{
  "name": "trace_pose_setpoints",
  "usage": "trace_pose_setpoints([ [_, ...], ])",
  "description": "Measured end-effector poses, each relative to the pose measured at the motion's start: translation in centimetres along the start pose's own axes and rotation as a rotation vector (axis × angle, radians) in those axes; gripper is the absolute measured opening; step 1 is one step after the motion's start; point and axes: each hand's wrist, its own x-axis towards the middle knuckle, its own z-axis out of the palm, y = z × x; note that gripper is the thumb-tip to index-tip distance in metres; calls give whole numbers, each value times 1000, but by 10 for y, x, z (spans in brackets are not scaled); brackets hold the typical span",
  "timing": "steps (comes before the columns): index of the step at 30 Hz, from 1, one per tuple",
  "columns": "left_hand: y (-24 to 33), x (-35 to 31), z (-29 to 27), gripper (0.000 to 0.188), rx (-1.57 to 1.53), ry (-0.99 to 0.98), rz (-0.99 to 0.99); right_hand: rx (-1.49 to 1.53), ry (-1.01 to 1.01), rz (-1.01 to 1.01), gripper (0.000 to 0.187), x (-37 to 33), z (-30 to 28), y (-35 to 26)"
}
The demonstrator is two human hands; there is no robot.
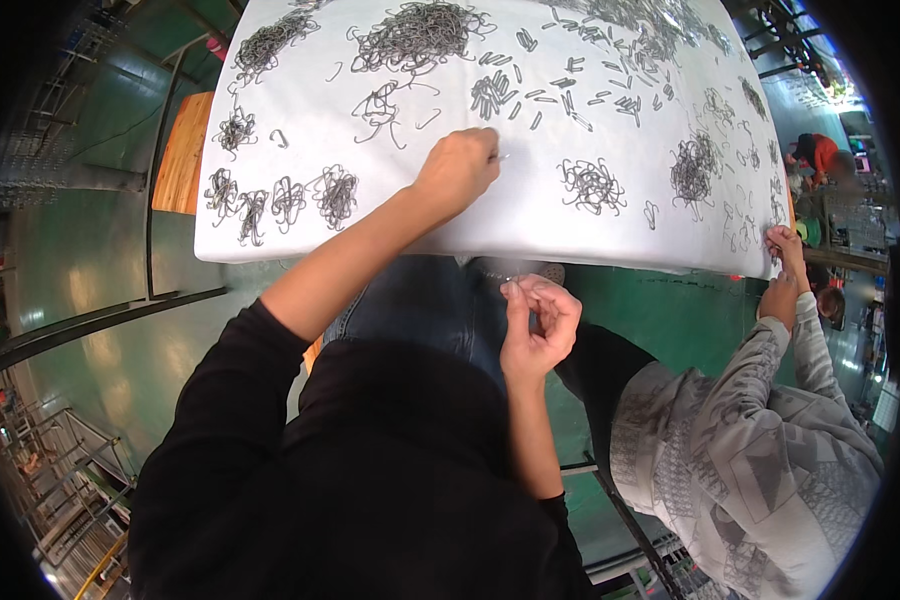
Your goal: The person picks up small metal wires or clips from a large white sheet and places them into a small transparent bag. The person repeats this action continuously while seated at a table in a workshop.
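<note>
My left hand (458, 172) is over the white-covered table (510, 225), fingers closed. A small bright glint shows at its fingertips, too small to name. It is just below a little heap of short, narrow metal pieces (491, 95). Closer to my body, off the table's near edge, my right hand (538, 325) is raised with thumb and forefinger pinched together. A thin small metal piece (510, 281) seems to stick out of that pinch; its shape is unclear. To the right of my left hand lies a pile of bent wire hooks (593, 186).
A large tangle of wire hooks (415, 38) lies at the far side, with several smaller hook piles (336, 195) along the near left. Loose short pieces scatter at the far right. A co-worker in a grey patterned sweater (740, 430) reaches to the table's right corner, one hand (785, 243) there.
</note>
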Motion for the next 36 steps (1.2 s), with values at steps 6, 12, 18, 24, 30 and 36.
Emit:
trace_pose_setpoints([
  [6, 19, -53, -21, 18, -596, -86, -294, -18, -3, -2, 23, 0, 2, 2],
  [12, 41, -83, -27, 17, -1123, -212, -421, -48, -43, -33, 31, -1, 3, 4],
  [18, 51, -94, -29, 14, -1051, -189, -409, -50, -34, -60, 30, 0, 6, 3],
  [24, 61, -104, -26, 11, -911, 17, -153, -145, 29, -111, 24, -2, 8, 9],
  [30, 51, -113, -12, 15, -731, 138, 4, -42, 10, -49, 23, 3, 2, 15],
  [36, 24, -120, 9, 14, -666, 139, 102, -429, -423, -38, 3, 100, 32, 13],
])
